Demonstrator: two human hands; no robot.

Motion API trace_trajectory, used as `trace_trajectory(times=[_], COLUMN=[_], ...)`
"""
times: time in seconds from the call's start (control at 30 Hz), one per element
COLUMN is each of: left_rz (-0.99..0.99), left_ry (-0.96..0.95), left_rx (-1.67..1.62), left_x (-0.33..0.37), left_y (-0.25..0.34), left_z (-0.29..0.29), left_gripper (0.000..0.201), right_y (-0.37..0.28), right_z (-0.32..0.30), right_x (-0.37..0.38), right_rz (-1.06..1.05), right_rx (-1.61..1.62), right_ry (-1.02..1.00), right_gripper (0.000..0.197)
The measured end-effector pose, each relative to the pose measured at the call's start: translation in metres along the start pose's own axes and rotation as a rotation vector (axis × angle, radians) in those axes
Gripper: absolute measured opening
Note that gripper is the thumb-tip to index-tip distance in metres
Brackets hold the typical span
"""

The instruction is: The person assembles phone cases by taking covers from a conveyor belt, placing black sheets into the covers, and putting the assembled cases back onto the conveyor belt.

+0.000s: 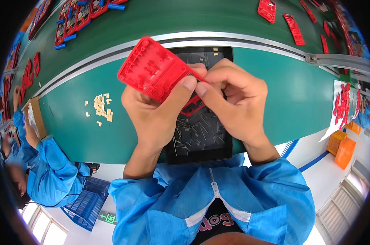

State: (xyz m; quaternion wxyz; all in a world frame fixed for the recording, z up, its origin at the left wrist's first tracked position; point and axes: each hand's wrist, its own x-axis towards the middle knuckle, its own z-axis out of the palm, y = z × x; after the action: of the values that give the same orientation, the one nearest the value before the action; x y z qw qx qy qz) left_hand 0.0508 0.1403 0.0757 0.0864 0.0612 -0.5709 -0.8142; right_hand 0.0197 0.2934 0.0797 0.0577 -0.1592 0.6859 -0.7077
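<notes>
My left hand (152,116) is closed around a red plastic housing (150,67). The housing is tilted, its inner side with ribs and round posts facing up. At its right-hand edge my right hand (238,100) pinches with thumb and forefinger. Whatever lies between those fingertips is too small and covered to make out. Below both hands is a black tray (228,151) with many thin metal pins (199,130) strewn in it. A few small pale pieces (215,52) lie at the tray's far end.
A pile of cream-coloured small parts (101,105) lies on the green table (283,102) at left. Beyond a metal rail (99,55), red housings (293,29) rest on a green belt. Red parts cover a white sheet (336,110) at right. A co-worker's blue sleeve (56,163) is at left.
</notes>
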Motion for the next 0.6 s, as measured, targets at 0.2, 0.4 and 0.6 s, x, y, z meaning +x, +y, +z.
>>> trace_trajectory(times=[0.2,0.4,0.6], left_rz=[-0.056,-0.024,-0.058], left_ry=[0.022,0.034,0.068], left_rx=[-0.134,-0.246,-0.127], left_x=[0.002,-0.001,-0.008], left_y=[-0.004,-0.002,0.008], left_z=[-0.001,-0.003,0.003], left_gripper=[0.021,0.019,0.022], right_y=[0.006,-0.002,-0.005], right_z=[0.004,0.008,0.013], right_x=[0.001,0.0,-0.003], right_rz=[0.011,-0.035,-0.019], right_rx=[-0.006,-0.088,-0.031], right_ry=[0.028,0.004,0.008], right_gripper=[0.008,0.01,0.008])
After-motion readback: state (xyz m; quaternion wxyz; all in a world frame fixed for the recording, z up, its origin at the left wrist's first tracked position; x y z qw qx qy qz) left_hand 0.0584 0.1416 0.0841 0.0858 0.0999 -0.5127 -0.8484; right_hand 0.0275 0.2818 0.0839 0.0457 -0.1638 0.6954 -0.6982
